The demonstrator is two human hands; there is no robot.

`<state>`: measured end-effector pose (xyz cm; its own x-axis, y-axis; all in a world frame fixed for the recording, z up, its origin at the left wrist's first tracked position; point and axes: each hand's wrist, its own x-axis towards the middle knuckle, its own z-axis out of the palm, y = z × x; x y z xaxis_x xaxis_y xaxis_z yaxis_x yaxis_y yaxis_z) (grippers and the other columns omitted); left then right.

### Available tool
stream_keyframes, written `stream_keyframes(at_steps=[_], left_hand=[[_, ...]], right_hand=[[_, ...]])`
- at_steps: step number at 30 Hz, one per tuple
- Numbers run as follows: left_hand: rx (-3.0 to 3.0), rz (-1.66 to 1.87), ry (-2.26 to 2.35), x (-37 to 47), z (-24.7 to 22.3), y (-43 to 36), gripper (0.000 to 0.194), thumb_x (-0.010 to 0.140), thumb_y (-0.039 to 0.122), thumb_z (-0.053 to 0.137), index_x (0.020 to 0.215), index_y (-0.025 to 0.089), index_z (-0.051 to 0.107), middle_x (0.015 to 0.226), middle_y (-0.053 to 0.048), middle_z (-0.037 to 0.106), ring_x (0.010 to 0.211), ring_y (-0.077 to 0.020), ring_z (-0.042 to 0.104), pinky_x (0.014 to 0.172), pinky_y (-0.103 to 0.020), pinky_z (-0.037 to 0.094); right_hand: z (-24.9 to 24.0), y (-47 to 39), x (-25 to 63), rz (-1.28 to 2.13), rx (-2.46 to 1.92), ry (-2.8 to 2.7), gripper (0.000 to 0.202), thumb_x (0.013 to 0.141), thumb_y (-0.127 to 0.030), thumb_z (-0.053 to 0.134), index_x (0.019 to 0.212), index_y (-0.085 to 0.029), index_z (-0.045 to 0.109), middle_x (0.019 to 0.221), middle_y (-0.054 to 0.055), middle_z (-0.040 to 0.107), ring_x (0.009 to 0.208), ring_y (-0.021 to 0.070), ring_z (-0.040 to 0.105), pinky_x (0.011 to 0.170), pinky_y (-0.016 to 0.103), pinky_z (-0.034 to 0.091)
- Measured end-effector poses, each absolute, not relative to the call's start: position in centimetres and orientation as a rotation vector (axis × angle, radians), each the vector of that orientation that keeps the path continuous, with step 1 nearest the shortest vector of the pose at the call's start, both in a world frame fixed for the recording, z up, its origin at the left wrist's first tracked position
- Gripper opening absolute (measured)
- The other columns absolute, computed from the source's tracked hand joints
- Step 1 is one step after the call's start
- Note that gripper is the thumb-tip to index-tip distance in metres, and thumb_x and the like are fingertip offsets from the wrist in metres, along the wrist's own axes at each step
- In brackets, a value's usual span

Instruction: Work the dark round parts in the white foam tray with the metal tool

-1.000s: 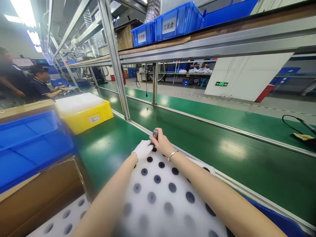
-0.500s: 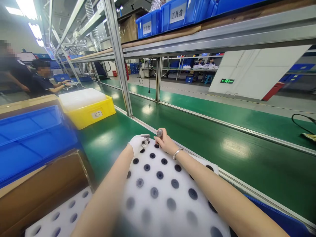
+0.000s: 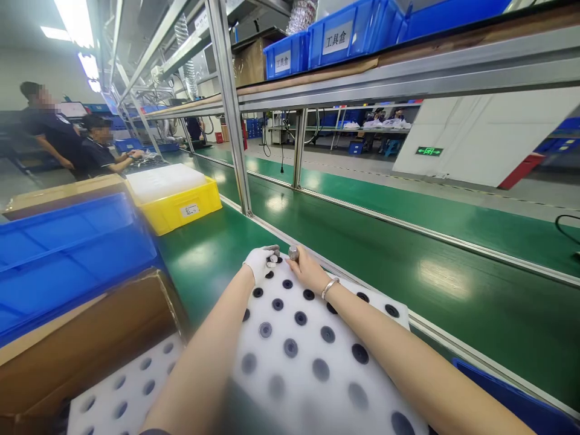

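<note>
A white foam block (image 3: 312,350) with rows of round holes lies before me, dark ring-shaped parts seated in the holes. At its far left corner is my left hand (image 3: 261,263), in a white glove with dark fingertips. Its fingers curl around small pale, shiny pieces that I cannot identify. My right hand (image 3: 310,272), bare and with a bracelet at the wrist, is closed around a short metal rod-like tool (image 3: 293,252) whose round end faces me. Both hands are close together over the far edge of the foam. The tool's lower end is hidden by my fingers.
Blue bins (image 3: 67,241) and an open cardboard box (image 3: 104,344) holding another holed foam sheet (image 3: 131,380) stand at left. A yellow crate (image 3: 181,208) sits beyond. A metal post (image 3: 233,121) and shelf rail (image 3: 385,81) rise above the green bench. Two people are at far left.
The camera has turned slightly left, so the scene sits further right. My right hand has lowered, and the tool's round end now points more toward me. My left hand stays at the foam's corner.
</note>
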<state>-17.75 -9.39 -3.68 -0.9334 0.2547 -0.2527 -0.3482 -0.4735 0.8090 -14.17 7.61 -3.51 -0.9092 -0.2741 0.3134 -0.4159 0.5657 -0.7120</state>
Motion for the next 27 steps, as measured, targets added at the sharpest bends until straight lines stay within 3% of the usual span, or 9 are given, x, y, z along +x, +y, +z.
stream_keyframes(at_steps=[4,8,11,14,18,22,27], left_hand=[[-0.097,2.427,1.415,-17.42,-3.73,-9.44,0.012,0.081,0.018,0.062,0.086,0.008,0.056,0.065,-0.002,0.054,0.040,-0.0012,0.032,0.035,-0.015,0.017],[-0.051,2.425,1.458,-17.22,-3.90,-9.37,0.026,0.081,0.034,0.065,0.085,0.010,0.056,0.062,0.001,0.051,0.038,-0.0010,0.030,0.035,-0.016,0.013],[-0.028,2.423,1.476,-17.36,-4.13,-9.41,0.030,0.080,0.038,0.066,0.085,0.010,0.056,0.063,0.000,0.053,0.038,-0.0012,0.031,0.035,-0.017,0.014],[-0.008,2.418,1.503,-17.42,-4.27,-9.39,0.033,0.078,0.040,0.067,0.086,0.010,0.057,0.062,-0.001,0.053,0.038,-0.0015,0.032,0.036,-0.017,0.014],[0.017,2.386,1.584,-17.12,-4.01,-9.10,0.038,0.077,0.044,0.068,0.088,0.008,0.063,0.056,0.001,0.051,0.035,-0.0019,0.030,0.035,-0.018,0.013],[0.046,2.342,1.601,-17.16,-3.84,-9.00,0.029,0.084,0.035,0.060,0.092,0.007,0.063,0.056,0.003,0.045,0.036,-0.0017,0.029,0.035,-0.018,0.013],[0.060,2.299,1.545,-17.57,-4.27,-9.36,0.018,0.083,0.015,0.057,0.099,0.008,0.061,0.063,-0.001,0.052,0.039,-0.0028,0.033,0.036,-0.017,0.017]], right_hand=[[-3.58,7.65,-14.33,1.314,0.548,-2.611,0.011,0.094,-0.033,0.036,0.090,-0.023,0.034,0.067,0.000,0.059,0.061,0.0197,0.057,0.064,0.034,0.044],[-3.91,7.83,-14.39,1.316,0.560,-2.568,0.015,0.091,-0.036,0.043,0.090,-0.022,0.037,0.073,0.001,0.059,0.064,0.0194,0.056,0.065,0.034,0.044],[-4.11,7.96,-14.45,1.311,0.481,-2.490,0.025,0.089,-0.037,0.046,0.106,-0.020,0.037,0.082,0.004,0.057,0.067,0.0193,0.054,0.064,0.032,0.043],[-3.95,7.93,-14.59,1.313,0.479,-2.423,0.051,0.088,-0.032,0.048,0.131,-0.021,0.024,0.086,0.002,0.054,0.058,0.0153,0.050,0.060,0.029,0.042],[-3.60,7.73,-14.81,1.231,0.561,-2.464,0.044,0.089,-0.027,0.044,0.130,-0.024,0.030,0.073,-0.003,0.049,0.050,0.0132,0.045,0.055,0.027,0.038],[-3.76,7.91,-14.87,1.192,0.636,-2.508,0.038,0.089,-0.027,0.043,0.124,-0.021,0.031,0.067,-0.004,0.046,0.051,0.0142,0.046,0.053,0.026,0.036],[-4.22,8.32,-14.70,1.183,0.782,-2.469,0.035,0.090,-0.026,0.042,0.121,-0.021,0.028,0.075,-0.001,0.053,0.058,0.0160,0.052,0.059,0.029,0.042]])
